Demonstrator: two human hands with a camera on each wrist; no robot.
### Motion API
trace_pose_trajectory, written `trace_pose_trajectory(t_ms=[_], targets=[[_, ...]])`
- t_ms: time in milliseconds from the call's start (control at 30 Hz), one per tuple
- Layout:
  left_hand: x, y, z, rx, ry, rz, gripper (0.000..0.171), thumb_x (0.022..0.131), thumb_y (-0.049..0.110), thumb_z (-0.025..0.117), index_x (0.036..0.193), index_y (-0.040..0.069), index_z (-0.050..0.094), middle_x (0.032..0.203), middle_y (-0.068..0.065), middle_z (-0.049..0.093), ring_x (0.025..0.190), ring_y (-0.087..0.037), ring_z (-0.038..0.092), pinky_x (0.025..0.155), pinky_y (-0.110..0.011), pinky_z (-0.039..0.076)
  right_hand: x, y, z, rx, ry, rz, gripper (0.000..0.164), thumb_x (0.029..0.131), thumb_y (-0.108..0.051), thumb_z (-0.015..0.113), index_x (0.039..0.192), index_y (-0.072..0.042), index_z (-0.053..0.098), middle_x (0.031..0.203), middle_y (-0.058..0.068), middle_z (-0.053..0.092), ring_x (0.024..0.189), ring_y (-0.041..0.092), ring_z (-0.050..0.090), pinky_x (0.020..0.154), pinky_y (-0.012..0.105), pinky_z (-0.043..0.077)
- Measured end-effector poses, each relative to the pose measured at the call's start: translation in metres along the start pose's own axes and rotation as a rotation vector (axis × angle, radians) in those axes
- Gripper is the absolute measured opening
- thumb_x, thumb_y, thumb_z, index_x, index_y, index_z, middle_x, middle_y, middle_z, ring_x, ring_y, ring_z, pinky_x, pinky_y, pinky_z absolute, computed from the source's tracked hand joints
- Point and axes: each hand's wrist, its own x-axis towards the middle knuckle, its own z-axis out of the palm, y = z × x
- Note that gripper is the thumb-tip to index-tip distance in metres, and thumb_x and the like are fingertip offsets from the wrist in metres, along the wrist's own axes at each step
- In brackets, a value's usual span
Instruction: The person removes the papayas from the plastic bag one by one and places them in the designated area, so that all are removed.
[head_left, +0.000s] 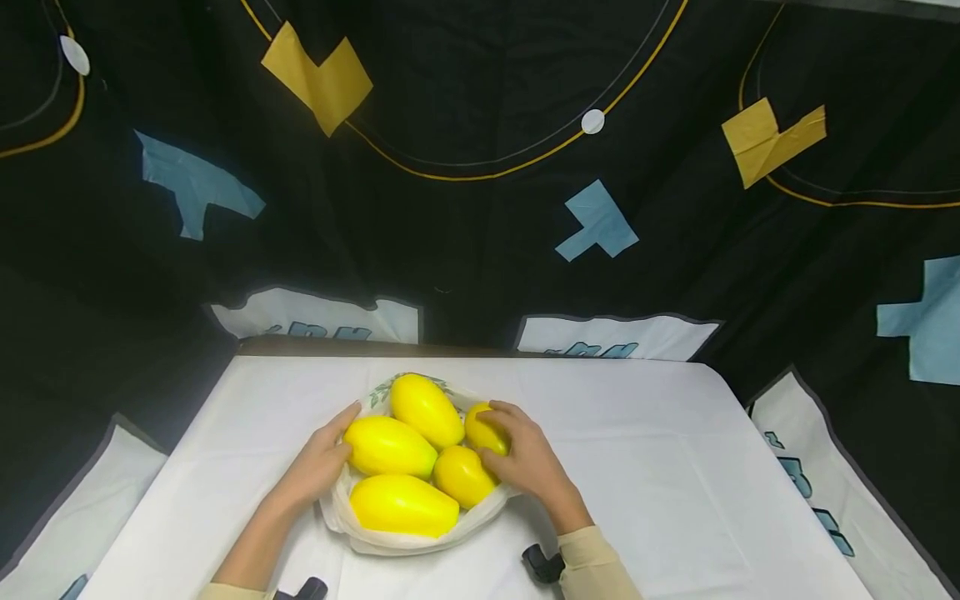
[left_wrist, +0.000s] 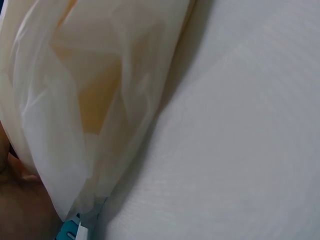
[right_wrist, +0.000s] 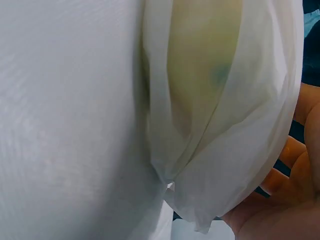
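Observation:
A thin white plastic bag (head_left: 408, 546) lies wide open on the table, with several yellow mangoes (head_left: 405, 504) in it. At its left rim my left hand (head_left: 318, 458) holds the edge, thumb against the left mango (head_left: 390, 446). My right hand (head_left: 525, 450) reaches over the right rim and grips the rightmost mango (head_left: 480, 429) between thumb and fingers. Through the translucent bag (left_wrist: 100, 100) in the left wrist view, yellow shows faintly. Beside the bag (right_wrist: 225, 125) in the right wrist view, fingers of my right hand (right_wrist: 295, 175) show at its far side.
White cloth covers the table (head_left: 637, 467). Beyond its far edge hangs a black curtain (head_left: 465, 250) with yellow and blue patches. Dark wrist devices (head_left: 542, 564) sit near both sleeves. Green print (head_left: 381, 392) marks the bag's inner back side.

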Motion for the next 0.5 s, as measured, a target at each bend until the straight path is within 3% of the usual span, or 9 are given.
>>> trace_pose_trajectory(t_ms=[300, 500], targets=[[-0.0002, -0.0001, 0.0007, 0.011, -0.003, -0.005, 0.060, 0.096, 0.002, 0.035, 0.155, 0.003, 0.021, 0.160, -0.015, 0.019, 0.147, -0.037, 0.012, 0.117, -0.056, 0.011, 0.0045, 0.0057, 0.0057, 0.031, 0.045, 0.045, 0.046, 0.083, -0.029, 0.075, 0.127, -0.026, 0.063, 0.141, -0.002, 0.049, 0.128, 0.023, 0.048, 0.106, 0.047, 0.042], [-0.0003, 0.0002, 0.0001, 0.009, -0.003, 0.003, 0.059, 0.097, 0.002, 0.035, 0.154, 0.002, 0.021, 0.160, -0.016, 0.019, 0.146, -0.037, 0.012, 0.117, -0.056, 0.011, 0.0066, 0.0048, 0.0079, 0.038, 0.081, 0.044, 0.046, 0.081, -0.026, 0.079, 0.125, -0.023, 0.065, 0.138, 0.000, 0.053, 0.126, 0.023, 0.051, 0.105, 0.045, 0.043]])
